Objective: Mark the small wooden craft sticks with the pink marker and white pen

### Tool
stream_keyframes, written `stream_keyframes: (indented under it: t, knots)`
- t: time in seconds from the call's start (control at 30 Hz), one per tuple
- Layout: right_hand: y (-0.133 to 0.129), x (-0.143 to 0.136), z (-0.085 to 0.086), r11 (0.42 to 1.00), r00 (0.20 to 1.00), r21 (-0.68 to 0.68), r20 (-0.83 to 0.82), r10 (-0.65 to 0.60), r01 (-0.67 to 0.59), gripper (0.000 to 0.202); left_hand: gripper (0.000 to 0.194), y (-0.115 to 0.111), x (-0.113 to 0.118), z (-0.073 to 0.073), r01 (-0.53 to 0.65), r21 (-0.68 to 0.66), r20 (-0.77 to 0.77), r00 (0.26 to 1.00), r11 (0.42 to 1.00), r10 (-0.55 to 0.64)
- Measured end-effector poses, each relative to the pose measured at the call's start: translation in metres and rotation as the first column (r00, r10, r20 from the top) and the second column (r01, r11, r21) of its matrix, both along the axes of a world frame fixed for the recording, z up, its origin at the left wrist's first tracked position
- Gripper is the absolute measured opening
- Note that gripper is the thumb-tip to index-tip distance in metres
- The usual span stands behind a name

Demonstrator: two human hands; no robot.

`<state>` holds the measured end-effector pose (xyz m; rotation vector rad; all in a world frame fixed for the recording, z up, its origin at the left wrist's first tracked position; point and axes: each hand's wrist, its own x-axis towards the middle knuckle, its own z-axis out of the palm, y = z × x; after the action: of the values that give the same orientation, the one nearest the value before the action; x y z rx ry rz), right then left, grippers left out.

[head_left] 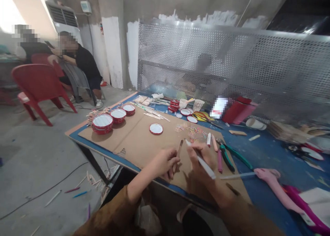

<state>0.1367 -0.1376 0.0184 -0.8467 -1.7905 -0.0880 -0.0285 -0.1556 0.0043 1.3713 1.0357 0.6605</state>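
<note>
My left hand (168, 162) is closed around a flat wooden craft stick (180, 147), its upper end coloured brown. In my right hand (202, 157) is a white marker pen (206, 167), its tip close to the stick; I cannot tell whether they touch. Both hands are over the front part of a cardboard sheet (134, 139). Beyond them lies a round white disc with a red rim (156, 128). Small coloured rubber bands (193, 133) are scattered past my right hand. Beside it are a white marker (208, 139), an orange marker (214, 142) and green-handled pliers (227, 158).
Stacks of red-rimmed discs (102, 123) stand at the left. A pink glue gun (275, 184) lies on the blue table (257, 153) at right. A phone (219, 107) leans near a red box (237, 110). Two people sit by a red chair (42, 85) at left.
</note>
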Motion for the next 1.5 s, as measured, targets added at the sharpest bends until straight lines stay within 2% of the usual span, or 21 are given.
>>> stream_keyframes:
  t: [0.1,0.17,0.23,0.4,0.6,0.87,1.03,1.17,1.33,1.5]
  knots:
    - [-0.004,0.008,-0.002,0.991,0.995,-0.129,-0.092,-0.034,0.022,0.022,0.017,0.001,0.000,0.000,0.002,-0.025,-0.043,0.999,1.000,-0.003]
    - [-0.006,0.010,0.001,0.972,0.992,-0.234,-0.123,-0.001,-0.028,0.027,0.014,0.001,0.000,0.001,0.010,-0.033,-0.071,0.997,0.999,-0.012]
    - [-0.008,0.008,0.004,0.962,0.992,-0.263,-0.114,0.049,-0.078,0.028,0.012,0.001,0.000,0.002,0.009,-0.026,-0.072,0.997,1.000,-0.011]
    - [-0.009,0.005,0.010,0.973,0.996,-0.211,-0.043,0.081,-0.088,0.024,0.010,0.000,-0.001,0.002,0.022,0.002,-0.061,0.998,1.000,-0.021]
    - [-0.009,0.009,0.014,0.974,0.986,-0.160,0.019,0.168,-0.163,0.019,0.008,-0.002,0.001,0.006,0.010,-0.021,-0.063,0.998,1.000,-0.011]
    - [-0.003,0.013,0.011,0.991,0.989,-0.043,0.071,0.130,-0.127,0.016,0.006,-0.002,0.002,0.012,-0.014,-0.049,-0.056,0.998,0.999,0.012]
    - [-0.001,0.013,0.011,0.988,0.980,0.022,0.130,0.150,-0.154,0.013,0.010,-0.003,0.002,0.012,-0.011,-0.056,-0.092,0.996,0.998,0.006]
    - [-0.003,0.010,0.015,0.990,0.982,0.037,0.134,0.132,-0.138,0.014,0.009,-0.003,0.001,0.011,-0.006,-0.019,-0.088,0.996,1.000,0.005]
    - [-0.007,0.008,0.022,0.993,0.978,-0.021,0.169,0.122,-0.120,0.017,0.011,-0.003,0.001,0.009,-0.023,-0.016,-0.061,0.998,1.000,0.022]
    - [-0.007,0.008,0.020,0.994,0.980,-0.025,0.167,0.108,-0.105,0.017,0.013,-0.003,0.000,0.007,-0.034,0.007,-0.065,0.997,0.999,0.034]
